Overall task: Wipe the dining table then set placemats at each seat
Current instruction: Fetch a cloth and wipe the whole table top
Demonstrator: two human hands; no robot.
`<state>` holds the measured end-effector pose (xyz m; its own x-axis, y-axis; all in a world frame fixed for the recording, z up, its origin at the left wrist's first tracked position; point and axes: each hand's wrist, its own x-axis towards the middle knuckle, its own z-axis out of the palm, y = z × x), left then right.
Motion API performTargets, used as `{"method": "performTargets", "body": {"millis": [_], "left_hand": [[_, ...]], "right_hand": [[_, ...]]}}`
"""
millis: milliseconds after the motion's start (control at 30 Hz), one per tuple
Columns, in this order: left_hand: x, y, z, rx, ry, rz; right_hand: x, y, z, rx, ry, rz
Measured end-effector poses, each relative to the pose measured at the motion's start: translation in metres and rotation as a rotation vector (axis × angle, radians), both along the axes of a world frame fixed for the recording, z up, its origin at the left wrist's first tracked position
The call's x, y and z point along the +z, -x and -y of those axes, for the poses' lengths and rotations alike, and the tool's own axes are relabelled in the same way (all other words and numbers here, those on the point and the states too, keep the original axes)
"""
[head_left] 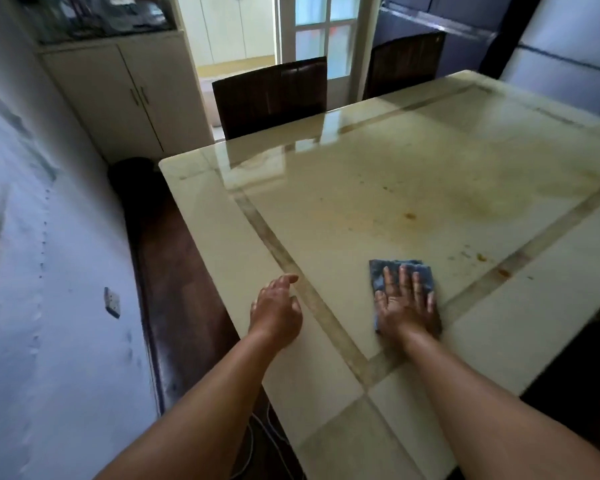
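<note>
A glossy cream dining table [361,188] with darker inlaid bands fills the middle and right of the view. It carries brownish stains and small crumbs toward the centre and right. A blue cloth [378,271] lies flat on the near part of the table. My right hand [407,306] presses down on the cloth with fingers spread. My left hand [278,310] rests near the table's left edge, fingers loosely apart, holding nothing. No placemats are in view.
Two dark wooden chairs stand at the far side, one [271,95] left and one [404,64] right. A cream cabinet [132,95] stands at the back left. A white wall [49,271] with a socket [112,302] runs close along the left.
</note>
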<state>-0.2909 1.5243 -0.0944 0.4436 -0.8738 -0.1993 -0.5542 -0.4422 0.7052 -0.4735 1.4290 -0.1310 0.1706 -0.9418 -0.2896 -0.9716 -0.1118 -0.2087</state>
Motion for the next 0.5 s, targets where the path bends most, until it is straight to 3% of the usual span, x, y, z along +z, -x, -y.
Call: {"method": "performTargets", "body": {"millis": [233,367,500], "left_hand": [[0.009,0.027,-0.004,-0.099,-0.002,-0.137],[0.007,0.05,0.013,-0.148,-0.005,-0.12],[-0.003,0.063,0.042,-0.177,0.003,-0.047]], "right_hand": [[-0.007,-0.052,-0.094,0.277,0.008,0.074],[-0.005,-0.034,-0.074,0.23,0.048,0.137],[-0.01,-0.002,-0.027,0.025,0.092,0.13]]}}
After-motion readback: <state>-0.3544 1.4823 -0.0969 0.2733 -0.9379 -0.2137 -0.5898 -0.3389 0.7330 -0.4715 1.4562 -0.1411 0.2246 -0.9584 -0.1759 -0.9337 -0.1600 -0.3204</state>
